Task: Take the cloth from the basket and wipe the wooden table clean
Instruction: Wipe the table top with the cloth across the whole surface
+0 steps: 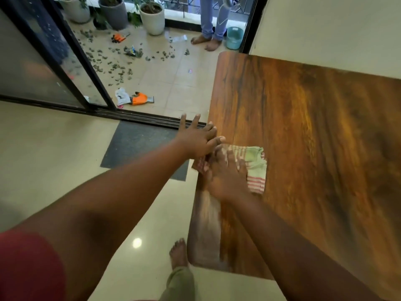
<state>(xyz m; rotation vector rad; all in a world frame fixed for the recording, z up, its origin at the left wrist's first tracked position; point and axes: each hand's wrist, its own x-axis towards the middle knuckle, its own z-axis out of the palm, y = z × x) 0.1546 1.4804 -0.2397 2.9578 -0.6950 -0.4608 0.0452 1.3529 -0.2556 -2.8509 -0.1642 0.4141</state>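
Note:
A green cloth [257,168] with red and white stripes lies folded on the wooden table [314,137], close to its left edge. My right hand [225,172] presses flat on the cloth, fingers spread and blurred by motion. My left hand [196,140] hovers just off the table's left edge with its fingers apart, holding nothing, its thumb side near the cloth's upper corner. No basket is in view.
The table stands against a pale wall [336,29]. A dark mat [138,146] lies by the sliding glass door [43,61]. On the balcony: plant pots [152,18], scattered leaves, orange gloves [138,98], a teal bucket [234,38], a person's bare feet [206,42].

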